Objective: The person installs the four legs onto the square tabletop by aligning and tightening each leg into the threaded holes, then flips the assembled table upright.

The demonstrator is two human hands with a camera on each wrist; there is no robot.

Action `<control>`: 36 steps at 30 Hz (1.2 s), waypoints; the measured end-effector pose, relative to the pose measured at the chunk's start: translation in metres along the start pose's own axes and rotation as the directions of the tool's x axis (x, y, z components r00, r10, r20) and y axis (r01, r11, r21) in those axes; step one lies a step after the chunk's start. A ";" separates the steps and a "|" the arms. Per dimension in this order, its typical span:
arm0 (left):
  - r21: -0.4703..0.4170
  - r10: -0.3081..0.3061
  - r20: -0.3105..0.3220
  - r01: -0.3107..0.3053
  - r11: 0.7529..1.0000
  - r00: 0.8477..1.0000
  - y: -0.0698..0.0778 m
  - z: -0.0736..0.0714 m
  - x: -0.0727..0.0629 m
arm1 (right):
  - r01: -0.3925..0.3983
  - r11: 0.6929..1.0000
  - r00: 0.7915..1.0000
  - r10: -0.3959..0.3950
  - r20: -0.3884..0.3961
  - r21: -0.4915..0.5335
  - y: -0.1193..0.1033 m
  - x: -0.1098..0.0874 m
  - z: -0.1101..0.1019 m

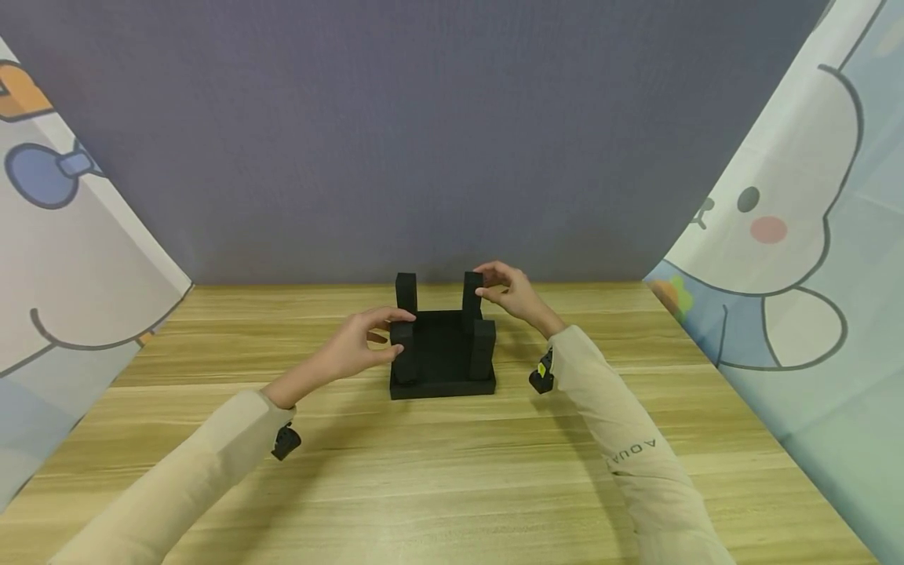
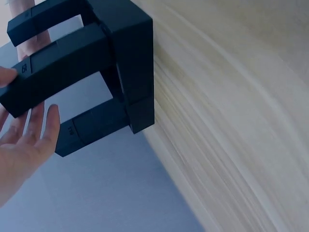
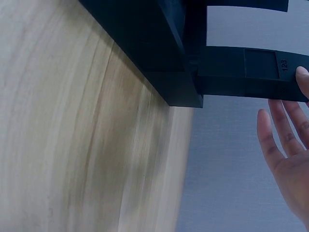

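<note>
A black square base (image 1: 441,389) lies flat on the wooden table, with a black post standing upright at each corner. My left hand (image 1: 351,345) pinches the top of the near-left post (image 1: 404,359); in the left wrist view its thumb lies on one face of that post (image 2: 58,67) and fingers reach round the other side. At the far-right post (image 1: 472,304), my right hand (image 1: 518,297) grips the upper end between thumb and fingers. Raised "123" marks show on this post (image 3: 241,67) in the right wrist view. The near-right post (image 1: 483,349) and far-left post (image 1: 406,292) stand untouched.
The light wooden table (image 1: 424,479) extends around the base on all sides. A grey-blue panel (image 1: 424,141) rises along its back edge. Cartoon-printed sheets, one on the left (image 1: 92,259) and one on the right (image 1: 798,235), flank the table.
</note>
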State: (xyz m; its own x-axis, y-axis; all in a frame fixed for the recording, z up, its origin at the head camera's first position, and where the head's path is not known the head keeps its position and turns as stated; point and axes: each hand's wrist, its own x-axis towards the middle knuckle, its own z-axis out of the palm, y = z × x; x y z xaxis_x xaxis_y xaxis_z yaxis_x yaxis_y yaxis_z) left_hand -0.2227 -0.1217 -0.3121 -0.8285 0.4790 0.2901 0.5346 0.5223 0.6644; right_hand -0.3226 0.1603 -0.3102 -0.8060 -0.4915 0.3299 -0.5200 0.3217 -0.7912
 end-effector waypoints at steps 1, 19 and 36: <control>-0.004 0.002 0.009 -0.002 1.000 1.000 0.000 -0.001 0.000 | 0.001 1.000 1.000 -0.001 -0.001 -0.001 0.000 0.000 0.000; -0.052 -0.035 -0.008 0.035 0.998 0.999 -0.005 0.003 -0.007 | 0.015 1.000 1.000 -0.015 -0.023 -0.015 0.039 0.010 0.001; -0.026 -0.014 0.124 0.018 0.999 0.992 -0.008 -0.008 0.000 | 0.007 1.000 1.000 -0.007 -0.025 -0.004 0.039 0.010 0.001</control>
State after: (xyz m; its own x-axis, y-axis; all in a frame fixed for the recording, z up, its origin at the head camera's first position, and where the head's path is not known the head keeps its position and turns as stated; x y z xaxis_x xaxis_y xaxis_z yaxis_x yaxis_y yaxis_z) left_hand -0.2282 -0.1314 -0.3124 -0.8090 0.5554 0.1926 0.5152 0.5121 0.6872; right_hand -0.3502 0.1674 -0.3380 -0.8090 -0.4736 0.3481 -0.5267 0.3214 -0.7869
